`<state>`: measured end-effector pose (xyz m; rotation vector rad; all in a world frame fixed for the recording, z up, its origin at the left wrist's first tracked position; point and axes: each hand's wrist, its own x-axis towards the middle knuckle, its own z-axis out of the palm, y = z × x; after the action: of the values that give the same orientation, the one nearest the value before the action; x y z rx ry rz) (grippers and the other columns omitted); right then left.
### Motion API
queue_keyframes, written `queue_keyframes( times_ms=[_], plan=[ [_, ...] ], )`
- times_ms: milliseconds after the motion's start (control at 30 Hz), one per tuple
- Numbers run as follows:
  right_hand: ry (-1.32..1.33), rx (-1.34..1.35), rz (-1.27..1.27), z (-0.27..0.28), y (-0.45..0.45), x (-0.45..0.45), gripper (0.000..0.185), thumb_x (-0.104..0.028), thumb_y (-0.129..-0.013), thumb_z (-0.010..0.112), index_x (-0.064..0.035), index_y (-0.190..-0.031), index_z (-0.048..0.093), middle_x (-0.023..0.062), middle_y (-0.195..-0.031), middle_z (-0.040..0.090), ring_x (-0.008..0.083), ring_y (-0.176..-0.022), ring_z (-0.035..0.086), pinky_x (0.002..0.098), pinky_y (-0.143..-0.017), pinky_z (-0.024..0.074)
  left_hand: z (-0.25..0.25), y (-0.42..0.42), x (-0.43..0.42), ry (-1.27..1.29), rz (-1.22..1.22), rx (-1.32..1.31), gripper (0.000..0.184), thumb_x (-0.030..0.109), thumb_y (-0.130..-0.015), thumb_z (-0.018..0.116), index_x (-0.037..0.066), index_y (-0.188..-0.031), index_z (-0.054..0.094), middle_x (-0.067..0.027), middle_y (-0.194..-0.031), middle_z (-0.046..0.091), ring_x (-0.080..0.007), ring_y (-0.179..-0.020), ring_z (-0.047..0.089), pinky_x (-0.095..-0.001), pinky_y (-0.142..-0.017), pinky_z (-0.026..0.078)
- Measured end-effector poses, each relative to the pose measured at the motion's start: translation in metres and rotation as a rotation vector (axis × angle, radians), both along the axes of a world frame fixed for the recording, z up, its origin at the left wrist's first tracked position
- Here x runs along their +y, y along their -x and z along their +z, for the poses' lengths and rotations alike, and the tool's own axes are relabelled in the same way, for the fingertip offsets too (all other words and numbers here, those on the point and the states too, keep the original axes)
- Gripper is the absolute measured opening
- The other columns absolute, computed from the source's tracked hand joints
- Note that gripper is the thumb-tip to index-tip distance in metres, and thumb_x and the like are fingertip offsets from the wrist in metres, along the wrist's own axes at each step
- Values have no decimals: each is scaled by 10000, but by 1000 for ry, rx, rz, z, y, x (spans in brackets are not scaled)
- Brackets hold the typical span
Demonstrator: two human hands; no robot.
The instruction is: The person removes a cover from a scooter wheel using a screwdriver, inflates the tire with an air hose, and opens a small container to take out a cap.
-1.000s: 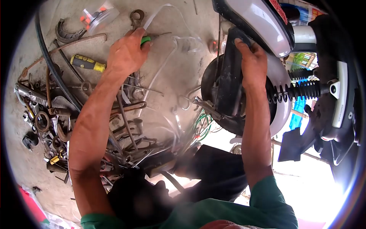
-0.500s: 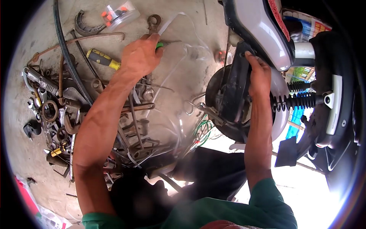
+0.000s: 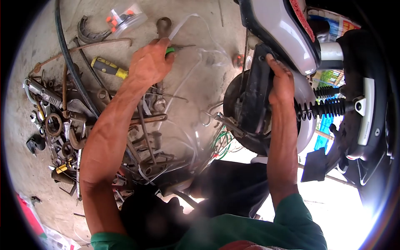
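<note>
My left hand is closed round a green-handled screwdriver, whose thin shaft points right over the concrete floor. Just above that hand lies a rusty ring-ended tool. My right hand grips a long black cover beside the wheel of a motorbike, thumb side near its upper end. The cover stands close to the wheel and under the silver-grey body panel. Whether the cover is attached cannot be seen.
Wrenches and rusty tools are heaped at the left, crossed by a black hose. A yellow-black screwdriver, a clear tub with orange pieces and a curved brake shoe lie higher up. Shock springs stand right of the wheel.
The view has shifted, so the floor items sit slightly further right than a second ago. Both hands keep their hold. The black cover is a little closer to upright.
</note>
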<state>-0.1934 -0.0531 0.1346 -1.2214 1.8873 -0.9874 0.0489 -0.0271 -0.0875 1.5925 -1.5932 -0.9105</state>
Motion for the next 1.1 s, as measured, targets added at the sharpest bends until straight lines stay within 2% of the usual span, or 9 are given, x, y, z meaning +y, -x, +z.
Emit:
queue_keyframes(
  times_ms=[233, 333, 467, 533, 633, 733, 833, 1100],
  plan=[
    [58, 62, 40, -10, 5, 4, 176, -131, -945, 760, 4, -1057, 748, 55, -997, 750, 128, -848, 681, 259, -765, 529, 1, 0, -2, -24, -1, 1, 348, 268, -936, 634, 43, -1201, 637, -233, -1133, 706, -451, -1036, 679, -546, -906, 537],
    [54, 32, 35, -8, 3, 3, 198, -134, -947, 760, 12, -1079, 740, 56, -1008, 749, 125, -857, 681, 260, -768, 529, 3, 0, -3, -40, 0, -14, 393, 277, -926, 680, 41, -1238, 643, -246, -1121, 704, -450, -1038, 670, -525, -887, 533],
    [39, -49, 8, -6, 3, 3, 211, -136, -949, 759, 23, -1085, 735, 64, -1016, 751, 126, -864, 688, 262, -776, 534, 2, 1, -5, -62, -23, 16, 343, 277, -932, 677, 45, -1183, 648, -238, -1084, 702, -455, -1021, 662, -534, -867, 517],
    [62, 7, 25, -11, 13, 1, 207, -135, -951, 755, 25, -1081, 733, 68, -1010, 751, 128, -865, 692, 264, -775, 537, 5, -1, -4, -38, -4, 27, 305, 276, -931, 677, 40, -1123, 664, -237, -1050, 699, -462, -1002, 653, -529, -849, 511],
    [60, 24, 28, -9, -2, 4, 196, -131, -957, 744, 26, -1074, 730, 69, -1001, 748, 127, -856, 690, 264, -765, 538, 9, -1, -6, -7, 16, 269, 238, 251, -944, 680, 38, -1050, 688, -145, -910, 705, -328, -848, 684, -424, -756, 513],
    [42, -5, 4, -6, -5, 6, 190, -127, -964, 734, 28, -1072, 727, 66, -995, 745, 123, -843, 685, 262, -753, 535, 37, -8, -4, -15, -84, 691, 178, 197, -955, 687, 26, -1001, 699, -22, -814, 638, -131, -746, 574, -303, -679, 453],
    [63, -22, -4, -7, -5, 4, 194, -129, -964, 733, 30, -1075, 726, 65, -991, 745, 118, -837, 680, 257, -748, 531, 67, -1, 5, 218, -85, 827, 144, 139, -960, 708, 15, -1030, 694, 41, -804, 570, -48, -759, 467, -240, -654, 398],
    [80, -29, 4, -14, 5, 2, 150, -130, -957, 748, 4, -1020, 728, 35, -951, 732, 91, -809, 652, 230, -736, 506, 82, 23, 5, 265, -158, 764, 146, 112, -959, 732, 4, -1048, 689, -14, -855, 653, -69, -797, 560, -253, -703, 476]
  ],
)
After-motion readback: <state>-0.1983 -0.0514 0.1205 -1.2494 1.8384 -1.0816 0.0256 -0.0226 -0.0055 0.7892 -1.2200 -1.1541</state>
